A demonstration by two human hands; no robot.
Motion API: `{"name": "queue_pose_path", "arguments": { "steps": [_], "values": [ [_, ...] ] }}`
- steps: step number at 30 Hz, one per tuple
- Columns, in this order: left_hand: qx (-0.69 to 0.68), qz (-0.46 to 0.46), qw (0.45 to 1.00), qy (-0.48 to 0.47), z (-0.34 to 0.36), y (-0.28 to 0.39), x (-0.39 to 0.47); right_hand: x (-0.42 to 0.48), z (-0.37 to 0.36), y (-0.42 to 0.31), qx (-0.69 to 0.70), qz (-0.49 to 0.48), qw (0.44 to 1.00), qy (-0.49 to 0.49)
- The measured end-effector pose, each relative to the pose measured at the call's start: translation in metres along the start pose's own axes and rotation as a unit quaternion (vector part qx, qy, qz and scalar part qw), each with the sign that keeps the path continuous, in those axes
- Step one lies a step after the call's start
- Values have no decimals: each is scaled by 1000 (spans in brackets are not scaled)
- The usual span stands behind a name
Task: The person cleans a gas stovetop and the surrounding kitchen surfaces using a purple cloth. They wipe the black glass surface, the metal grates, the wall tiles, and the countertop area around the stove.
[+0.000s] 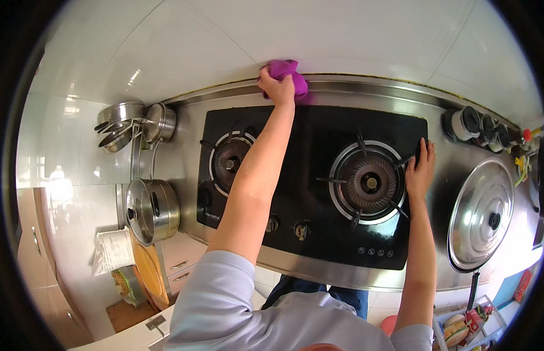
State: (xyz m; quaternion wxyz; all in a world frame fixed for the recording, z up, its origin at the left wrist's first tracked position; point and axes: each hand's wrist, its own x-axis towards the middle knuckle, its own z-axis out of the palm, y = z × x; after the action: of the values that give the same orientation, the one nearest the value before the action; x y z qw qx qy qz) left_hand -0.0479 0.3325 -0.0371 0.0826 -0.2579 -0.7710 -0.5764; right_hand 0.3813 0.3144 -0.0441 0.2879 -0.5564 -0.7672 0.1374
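My left hand [278, 87] presses a crumpled purple cloth [300, 85] against the raised metal ledge [364, 87] behind the stove, where the tiled wall begins. My left arm reaches over the black glass gas stove [307, 175] and hides part of the left burner [228, 162]. At the stove's right edge rests my right hand [421, 169], fingers extended and holding nothing, beside the right burner [372, 182] and its pan supports. Two knobs [302, 229] show near the front of the stove.
Steel pans [122, 112] and a glass-lidded pot [153, 210] stand at the left. On the right are a pan with a domed metal lid [480, 215] and several lidded containers [465, 123]. A wooden cutting board [149, 267] leans at lower left.
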Motion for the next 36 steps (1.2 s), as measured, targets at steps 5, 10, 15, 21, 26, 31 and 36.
{"name": "queue_pose_path", "arguments": {
  "steps": [5, 10, 15, 21, 26, 31, 36],
  "values": [
    [-133, -158, 956, 209, -62, 18, 104, 0, 6, 4, 21, 8, 1000, 3],
    [-67, 252, 957, 127, -84, 93, 115, 0, 7, 3, 20, 8, 1000, 7],
    [125, 504, 851, -78, -83, 130, 77, -2, 3, 7, 40, 13, 999, -16],
    [70, 292, 946, 122, -137, 87, 169, -2, 5, 11, 79, 23, 997, -10],
    [16, 344, 923, 172, -113, 134, 172, -2, 5, 2, 53, 36, 998, -8],
    [75, 590, 801, -66, -46, 218, 68, -4, 2, 6, 54, 37, 998, -6],
    [33, 391, 810, -435, -29, 112, 35, 2, 1, 1, 108, 50, 993, -20]
  ]
}}
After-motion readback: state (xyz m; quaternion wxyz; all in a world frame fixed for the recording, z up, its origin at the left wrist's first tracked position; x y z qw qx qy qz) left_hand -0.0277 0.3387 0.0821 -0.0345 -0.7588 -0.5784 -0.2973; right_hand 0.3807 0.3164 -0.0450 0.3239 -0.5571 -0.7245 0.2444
